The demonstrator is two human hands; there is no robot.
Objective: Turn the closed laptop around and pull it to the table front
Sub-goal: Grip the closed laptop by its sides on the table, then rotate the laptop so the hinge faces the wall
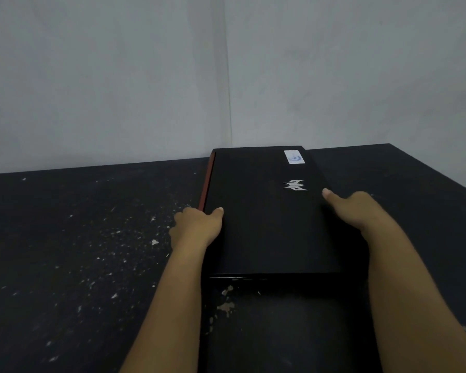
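Closed black laptop (264,211) lay flat on dark speckled tabletop (78,251), between both grips, long side running away from person. Left hand (197,227) clasped its left, red-trimmed edge, thumb on lid. Right hand (361,211) clasped right edge, thumb on lid beside silver logo (296,185). White sticker (294,156) beyond grips, at far end
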